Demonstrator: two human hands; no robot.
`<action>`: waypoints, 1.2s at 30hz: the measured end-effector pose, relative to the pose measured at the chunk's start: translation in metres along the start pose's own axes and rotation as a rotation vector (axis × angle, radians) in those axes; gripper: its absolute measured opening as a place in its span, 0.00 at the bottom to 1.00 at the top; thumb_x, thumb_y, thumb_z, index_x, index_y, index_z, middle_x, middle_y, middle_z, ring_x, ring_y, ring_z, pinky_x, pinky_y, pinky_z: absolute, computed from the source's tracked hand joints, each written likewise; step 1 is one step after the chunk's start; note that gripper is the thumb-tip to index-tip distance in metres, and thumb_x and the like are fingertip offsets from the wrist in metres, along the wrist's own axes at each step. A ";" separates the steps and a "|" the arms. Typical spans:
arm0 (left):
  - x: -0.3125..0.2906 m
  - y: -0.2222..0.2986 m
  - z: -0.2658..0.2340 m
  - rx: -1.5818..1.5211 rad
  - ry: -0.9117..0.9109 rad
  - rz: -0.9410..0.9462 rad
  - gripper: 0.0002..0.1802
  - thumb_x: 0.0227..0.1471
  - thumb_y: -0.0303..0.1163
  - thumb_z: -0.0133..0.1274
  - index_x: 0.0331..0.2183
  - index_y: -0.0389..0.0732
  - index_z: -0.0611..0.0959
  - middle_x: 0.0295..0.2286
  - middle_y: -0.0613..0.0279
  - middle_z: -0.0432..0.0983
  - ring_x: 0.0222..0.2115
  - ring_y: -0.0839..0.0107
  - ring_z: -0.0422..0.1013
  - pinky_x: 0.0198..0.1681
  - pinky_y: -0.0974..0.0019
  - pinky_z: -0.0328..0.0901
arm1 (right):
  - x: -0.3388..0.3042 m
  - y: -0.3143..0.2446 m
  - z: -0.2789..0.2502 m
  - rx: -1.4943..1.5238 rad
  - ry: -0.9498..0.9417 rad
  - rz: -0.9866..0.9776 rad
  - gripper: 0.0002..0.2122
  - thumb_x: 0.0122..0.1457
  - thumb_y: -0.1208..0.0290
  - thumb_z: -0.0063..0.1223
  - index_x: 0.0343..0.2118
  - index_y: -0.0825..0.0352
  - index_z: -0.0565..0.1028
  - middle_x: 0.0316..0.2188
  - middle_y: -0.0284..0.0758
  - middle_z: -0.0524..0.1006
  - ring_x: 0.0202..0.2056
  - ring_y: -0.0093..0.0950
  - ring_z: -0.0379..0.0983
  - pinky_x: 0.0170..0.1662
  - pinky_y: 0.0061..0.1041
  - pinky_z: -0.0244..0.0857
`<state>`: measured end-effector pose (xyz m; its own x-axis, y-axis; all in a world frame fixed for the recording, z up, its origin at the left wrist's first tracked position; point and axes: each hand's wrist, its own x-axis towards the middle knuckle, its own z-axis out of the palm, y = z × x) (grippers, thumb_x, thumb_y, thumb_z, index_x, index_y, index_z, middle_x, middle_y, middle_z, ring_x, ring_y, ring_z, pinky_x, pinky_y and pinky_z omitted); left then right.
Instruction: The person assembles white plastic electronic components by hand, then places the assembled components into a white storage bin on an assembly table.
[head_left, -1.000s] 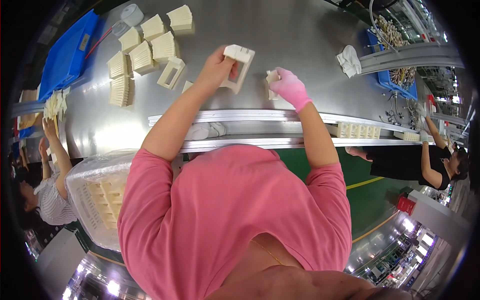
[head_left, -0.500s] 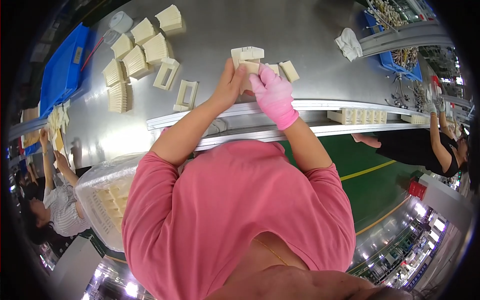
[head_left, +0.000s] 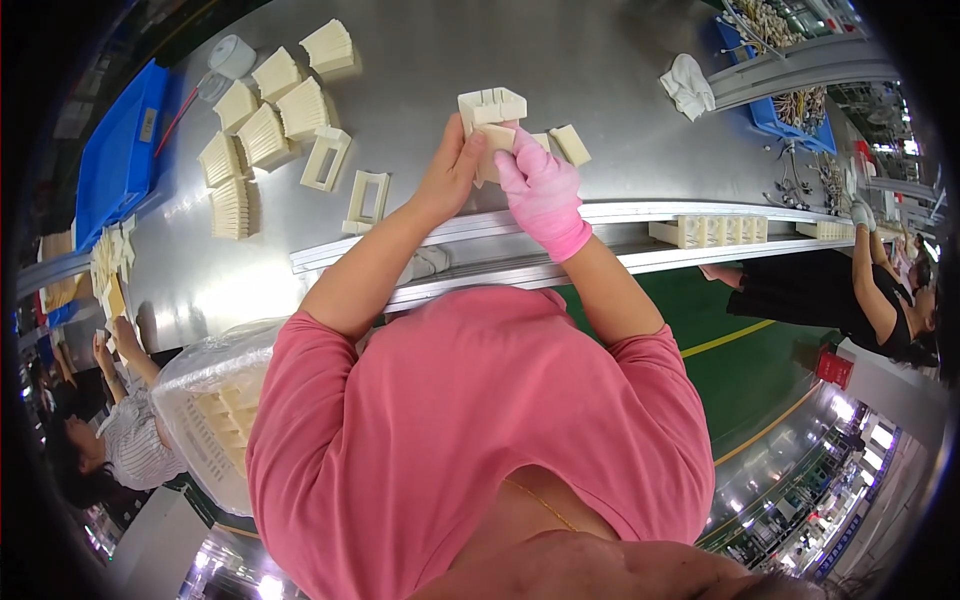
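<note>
My bare left hand is closed around the left side of a cream plastic housing above the metal table. My right hand, in a pink-and-white glove, has its fingers closed at the right side of the same housing. A flat cream panel lies against the housing's near part, between my thumbs. How far the panel is seated cannot be made out. Just right of the glove rest two small cream panels, the outer one fully in view. Two open rectangular cream frames lie left of my left arm.
Stacks of cream panels stand on the left of the table, near a blue tray. A white cloth lies at right. A metal rail runs along the near edge. Co-workers sit at both sides.
The whole view has shifted slightly. My hands keep nearly the same hold on the housing and panel. The left co-worker's hands have moved down, away from the pale strips.
</note>
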<state>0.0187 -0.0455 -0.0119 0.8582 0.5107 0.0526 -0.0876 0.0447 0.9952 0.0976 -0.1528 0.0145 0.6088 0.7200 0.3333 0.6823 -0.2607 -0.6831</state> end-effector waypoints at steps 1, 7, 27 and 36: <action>0.000 0.000 0.001 0.010 0.003 0.024 0.20 0.56 0.43 0.33 0.45 0.39 0.61 0.38 0.61 0.64 0.39 0.75 0.61 0.41 0.72 0.57 | 0.000 0.002 0.001 -0.001 0.000 0.001 0.14 0.48 0.73 0.51 0.40 0.63 0.70 0.21 0.35 0.73 0.21 0.32 0.69 0.25 0.24 0.63; 0.001 0.004 0.002 -0.154 -0.080 -0.116 0.20 0.54 0.38 0.38 0.46 0.38 0.59 0.40 0.58 0.63 0.39 0.74 0.62 0.43 0.71 0.58 | 0.006 -0.008 -0.015 0.005 -0.188 0.012 0.15 0.50 0.67 0.47 0.41 0.65 0.68 0.22 0.38 0.73 0.24 0.34 0.70 0.26 0.27 0.65; 0.010 0.010 -0.056 1.202 -0.568 0.301 0.13 0.40 0.29 0.48 0.34 0.41 0.74 0.33 0.57 0.68 0.39 0.63 0.63 0.46 0.63 0.55 | -0.029 0.045 -0.108 -0.438 -0.320 0.502 0.27 0.40 0.55 0.53 0.43 0.68 0.68 0.32 0.43 0.73 0.37 0.35 0.70 0.41 0.27 0.62; -0.006 -0.053 -0.131 1.775 -1.028 0.289 0.08 0.35 0.28 0.50 0.26 0.45 0.77 0.32 0.60 0.69 0.39 0.65 0.63 0.46 0.57 0.54 | -0.004 0.070 -0.069 -0.480 -0.215 0.242 0.16 0.44 0.63 0.46 0.35 0.66 0.71 0.30 0.42 0.73 0.34 0.41 0.68 0.38 0.35 0.61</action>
<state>-0.0482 0.0621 -0.0755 0.8747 -0.2388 -0.4218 -0.3066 -0.9466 -0.1000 0.1713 -0.2184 0.0106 0.7088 0.7048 0.0303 0.6714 -0.6607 -0.3356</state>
